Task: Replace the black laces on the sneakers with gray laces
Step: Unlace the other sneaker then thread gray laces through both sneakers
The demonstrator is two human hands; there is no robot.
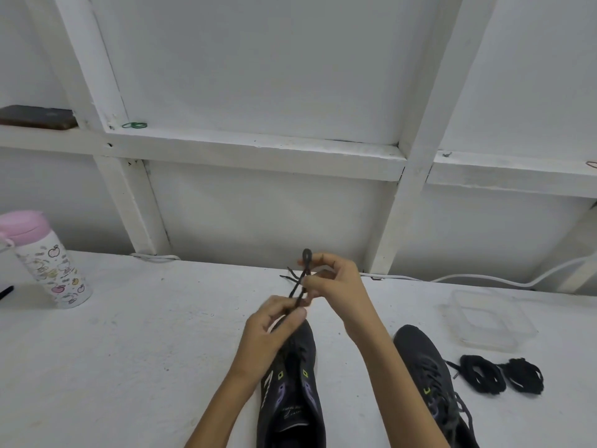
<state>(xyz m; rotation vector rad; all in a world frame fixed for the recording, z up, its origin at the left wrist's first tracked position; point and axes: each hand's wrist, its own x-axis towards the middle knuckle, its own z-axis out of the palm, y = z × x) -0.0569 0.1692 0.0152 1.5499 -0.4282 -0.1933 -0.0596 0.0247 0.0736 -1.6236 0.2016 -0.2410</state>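
Both hands are raised above the toe of the left sneaker (292, 383), and they hold one dark lace (299, 284) between them. The left hand (274, 321) pinches the lower part of the lace with thumb and curled fingers. The right hand (332, 279), a little farther and higher, pinches the upper part. Above its fingers the lace makes a small loop, and two loose ends stick out to the left. I cannot tell if this lace is black or gray, and the left hand hides whether it goes down into the shoe.

The left sneaker lies on the white table (129, 350), toe pointing far, under the left wrist. The right sneaker (426, 367) lies to its right, apart from it, with laces in its eyelets. Right of this shoe are two bundles (502, 375) of black lace, just beside each other. A clear box (494, 321) stands farther, behind them.

At the far left of the table stands a bottle (45, 260) with a pink lid. A white cable (484, 279) runs along the far edge. On the shelf (258, 150) above lie a phone (35, 117) and green rubber bands (134, 125).
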